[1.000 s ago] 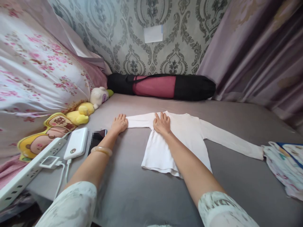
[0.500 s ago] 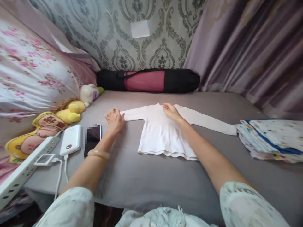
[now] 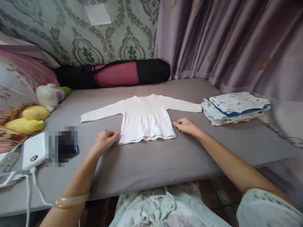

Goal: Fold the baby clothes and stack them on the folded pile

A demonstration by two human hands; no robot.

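Note:
A small white long-sleeved shirt [image 3: 146, 121] lies flat on the grey sheet [image 3: 151, 164], both sleeves spread out sideways. At its lower left corner, my left hand [image 3: 106, 140] has thumb and fingers pinched together beside the hem; whether cloth is between them is too small to tell. My right hand [image 3: 186, 125] is just outside the shirt's lower right side, its fingers curled together, with a narrow strip of sheet visible between the fingertips and the fabric. The right cuff reaches a stack of folded clothes [image 3: 236, 105].
Behind the shirt lies a black and red long bag [image 3: 115, 74] against the wall. Plush toys [image 3: 48, 96] sit at the left, near a white power bank [image 3: 34, 151] with cables, a phone [image 3: 75, 151] and a power strip [image 3: 8, 162]. Purple curtains hang at the right.
The view has turned right. My left hand has moved from the left sleeve to the lower left hem, and my right hand from the neckline to beside the lower right side. The left sleeve now lies uncovered.

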